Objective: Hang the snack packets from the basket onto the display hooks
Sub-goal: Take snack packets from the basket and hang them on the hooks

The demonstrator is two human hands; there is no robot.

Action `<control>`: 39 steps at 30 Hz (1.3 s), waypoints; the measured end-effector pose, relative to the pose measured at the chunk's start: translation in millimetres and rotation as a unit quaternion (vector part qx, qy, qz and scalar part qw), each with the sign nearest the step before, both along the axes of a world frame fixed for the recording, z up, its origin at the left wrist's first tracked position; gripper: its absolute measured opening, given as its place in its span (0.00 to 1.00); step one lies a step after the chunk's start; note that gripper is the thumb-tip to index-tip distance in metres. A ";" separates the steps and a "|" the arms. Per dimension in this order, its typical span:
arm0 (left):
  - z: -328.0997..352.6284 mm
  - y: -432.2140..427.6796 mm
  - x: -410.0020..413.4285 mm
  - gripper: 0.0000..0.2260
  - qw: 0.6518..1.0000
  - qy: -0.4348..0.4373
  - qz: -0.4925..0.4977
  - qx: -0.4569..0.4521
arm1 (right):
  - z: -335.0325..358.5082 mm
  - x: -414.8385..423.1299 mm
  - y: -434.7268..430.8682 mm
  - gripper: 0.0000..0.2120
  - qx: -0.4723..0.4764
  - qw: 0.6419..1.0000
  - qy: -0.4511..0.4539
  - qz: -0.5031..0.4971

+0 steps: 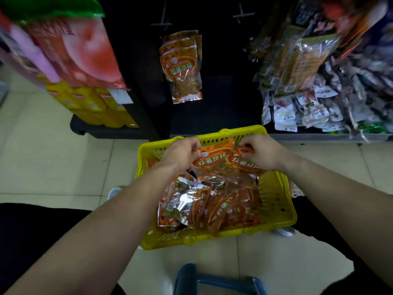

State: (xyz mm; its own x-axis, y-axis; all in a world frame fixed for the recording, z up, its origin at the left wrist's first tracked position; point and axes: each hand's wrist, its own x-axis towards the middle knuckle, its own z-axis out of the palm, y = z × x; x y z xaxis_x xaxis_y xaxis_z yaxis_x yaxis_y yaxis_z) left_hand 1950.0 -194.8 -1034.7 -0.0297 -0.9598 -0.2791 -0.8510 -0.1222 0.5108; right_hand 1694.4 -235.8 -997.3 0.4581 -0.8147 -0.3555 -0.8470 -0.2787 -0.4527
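A yellow plastic basket [278, 201] stands on the tiled floor, holding several orange snack packets [212, 205]. Over its far end my left hand [180, 153] pinches the top of one orange packet [212, 160]. My right hand [263, 152] pinches the top of a second orange packet [242, 161] beside it, and the two packets overlap. On the black display panel above, a few matching packets [182, 67] hang from a hook. Two bare hooks [162, 22] [242, 14] stick out higher up.
Large red and yellow bags [80, 67] fill the shelf at the left. Many small packets [308, 103] hang and lie at the right. A blue stool edge [219, 279] shows at the bottom. Pale floor tiles surround the basket.
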 end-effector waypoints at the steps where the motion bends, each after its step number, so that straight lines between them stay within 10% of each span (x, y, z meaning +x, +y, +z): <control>1: 14.5 0.0 2.9 0.06 1.000 0.000 -0.002 -0.011 | 13.1 4.0 -0.2 0.04 -0.015 1.000 -0.011 0.010; 13: 169.0 12.7 48.9 0.07 0.990 0.056 -0.002 -0.128 | 141.3 16.5 6.5 0.03 -0.137 0.983 -0.122 0.016; 23: 189.3 17.2 64.5 0.07 0.960 0.225 0.065 -0.156 | 147.5 21.7 -5.4 0.04 -0.125 0.980 -0.152 0.043; 39: 172.3 3.6 37.2 0.04 0.965 0.222 0.005 -0.139 | 146.1 48.8 -17.2 0.07 -0.265 0.952 -0.145 0.047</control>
State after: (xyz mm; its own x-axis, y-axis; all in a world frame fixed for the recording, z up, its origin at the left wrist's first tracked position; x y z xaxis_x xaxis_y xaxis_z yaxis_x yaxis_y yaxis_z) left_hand 1987.2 -191.2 -862.3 -0.0764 -0.9967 0.0279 -0.5406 0.0649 0.8388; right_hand 1743.2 -253.0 -851.3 0.5549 -0.7946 0.2464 -0.6678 -0.6021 -0.4376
